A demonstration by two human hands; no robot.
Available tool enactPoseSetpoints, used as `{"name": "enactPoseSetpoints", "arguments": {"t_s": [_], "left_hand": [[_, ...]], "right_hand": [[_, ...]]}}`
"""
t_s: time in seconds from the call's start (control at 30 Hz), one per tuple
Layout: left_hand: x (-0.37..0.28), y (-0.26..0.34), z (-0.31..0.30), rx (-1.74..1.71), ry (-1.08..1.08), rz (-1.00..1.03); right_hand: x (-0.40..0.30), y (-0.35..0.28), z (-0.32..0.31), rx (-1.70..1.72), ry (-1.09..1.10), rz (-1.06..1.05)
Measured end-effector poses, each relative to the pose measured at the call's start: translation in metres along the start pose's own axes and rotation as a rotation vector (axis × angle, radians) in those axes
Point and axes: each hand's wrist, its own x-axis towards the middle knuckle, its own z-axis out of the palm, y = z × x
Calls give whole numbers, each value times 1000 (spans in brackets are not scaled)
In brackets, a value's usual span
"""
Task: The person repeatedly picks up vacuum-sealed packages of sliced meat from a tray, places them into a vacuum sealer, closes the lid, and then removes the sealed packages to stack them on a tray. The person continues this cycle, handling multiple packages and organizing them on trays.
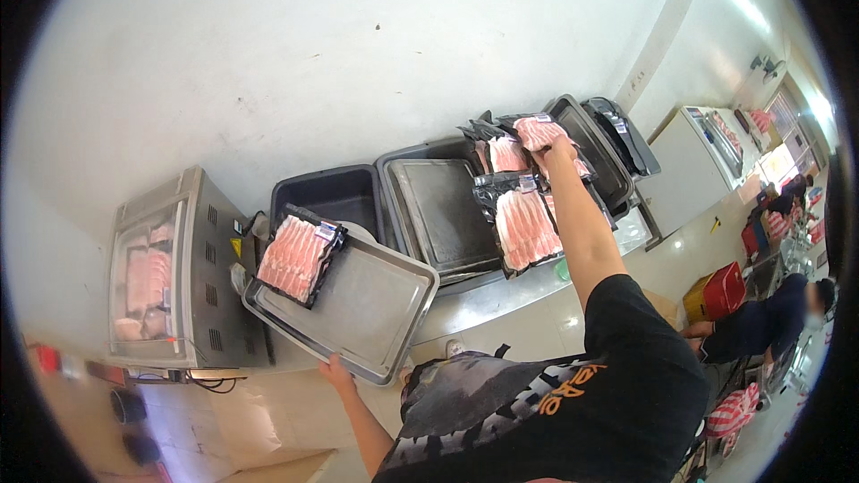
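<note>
My left hand [337, 374] grips the near edge of a metal tray [376, 302], which is tilted in the view. A vacuum pack of sliced raw meat [295, 258], black-backed and labelled, lies at the tray's left end. With my arm stretched out, my right hand [562, 147] has its fingers on another meat pack [535, 131] at the top of a pile. Further packs are beside and under it, including a large one [527, 228] nearer to me. The fingertips of my right hand are partly hidden.
A vacuum sealing machine [221, 282] with meat under its clear lid stands left. Dark plastic tubs [329, 191] and a flat tray [443, 215] line the wall. Rightward are more black trays [597, 154], a white freezer [691, 154], a red-and-yellow box [715, 292] and a co-worker [772, 322].
</note>
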Motion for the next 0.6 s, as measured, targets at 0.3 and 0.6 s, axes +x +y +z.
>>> {"name": "enactPoseSetpoints", "arguments": {"t_s": [0.3,0.6], "left_hand": [[-7,11,-1,-86,19,-2],[-9,-4,-42,-55,8,-81]], "right_hand": [[2,13,13,-199,165,-153],[50,38,-14,-23,-232,104]]}}
